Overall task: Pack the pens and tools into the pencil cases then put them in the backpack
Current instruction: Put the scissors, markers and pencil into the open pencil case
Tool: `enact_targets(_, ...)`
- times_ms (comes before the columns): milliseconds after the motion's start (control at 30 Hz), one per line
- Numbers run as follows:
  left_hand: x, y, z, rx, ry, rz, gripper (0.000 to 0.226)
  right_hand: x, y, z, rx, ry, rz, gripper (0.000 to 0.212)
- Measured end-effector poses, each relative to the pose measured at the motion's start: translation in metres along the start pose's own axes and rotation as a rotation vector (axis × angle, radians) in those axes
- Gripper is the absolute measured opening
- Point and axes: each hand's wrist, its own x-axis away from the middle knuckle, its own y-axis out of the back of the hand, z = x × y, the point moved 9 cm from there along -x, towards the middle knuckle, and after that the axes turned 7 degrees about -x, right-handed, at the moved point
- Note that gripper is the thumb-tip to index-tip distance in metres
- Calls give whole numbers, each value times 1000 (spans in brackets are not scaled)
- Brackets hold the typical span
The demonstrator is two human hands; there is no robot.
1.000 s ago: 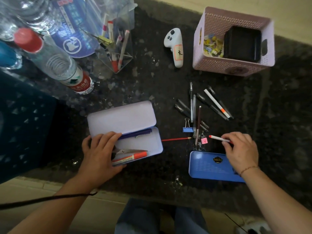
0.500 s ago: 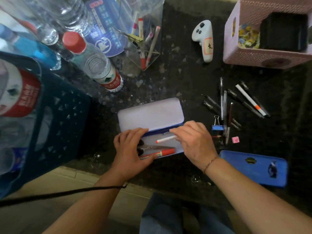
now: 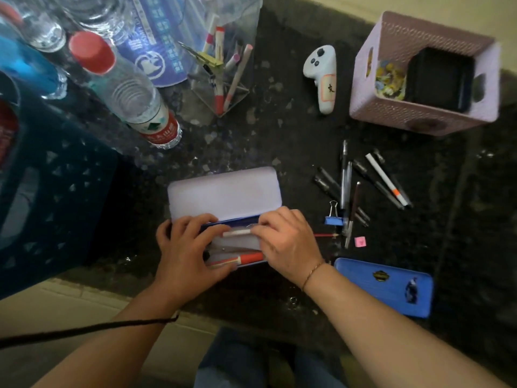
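step: right hand (image 3: 288,242) pinched a slim white pen (image 3: 237,233) over the open pale-lilac tin pencil case (image 3: 223,196), near the table's front edge
left hand (image 3: 186,253): fingers flat, pressed on the tray to steady it
tip: I'd have laid it parallel beside the orange-tipped marker (image 3: 240,259) (saves room)
writing: white controller (image 3: 321,77) label had one handwritten character; bottle print was unreadable

White controller (image 3: 321,77) beside pink basket (image 3: 397,116); water bottle (image 3: 131,96), blue crate (image 3: 56,197) left.

The white controller (image 3: 321,77) bears a label with the handwritten character 文; other print is illegible.
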Motion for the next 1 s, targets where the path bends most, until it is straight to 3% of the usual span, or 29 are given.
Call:
enact_targets(67, 0, 1, 3, -9, 3, 18, 81, 7, 33, -25, 6, -139, -174, 9)
enact_targets(167, 1, -2, 5, -22, 4, 64, 97, 41, 87, -100, 0, -557, -406, 9)
enact_targets(233, 1, -4, 5, -42, 3, 81, 102, 60, 103, -140, 35, -753, -369, 9)
enact_targets(367, 1, -4, 6, -47, 24, 73, 102, 71, 94, -174, 42, -957, -71, 22)
enact_targets(433, 0, -4, 6, -52, 21, 70, 102, 70, 91, -172, 69, -958, -45, 26)
enact_targets(567, 0, -2, 6, -43, 21, 77, 101, 55, 91, -154, 129, -783, -120, 24)
enact_targets(700, 0, -3, 5, -34, 15, 89, 100, 54, 79, -156, 180, -847, 3, 27)
enact_targets(867, 0, -4, 6, -36, 17, 96, 99, 57, 80, -157, 155, -854, 15, 28)
enact_targets(1000, 0, -4, 6, -35, 17, 101, 99, 68, 97, -150, -8, -725, -124, 15)
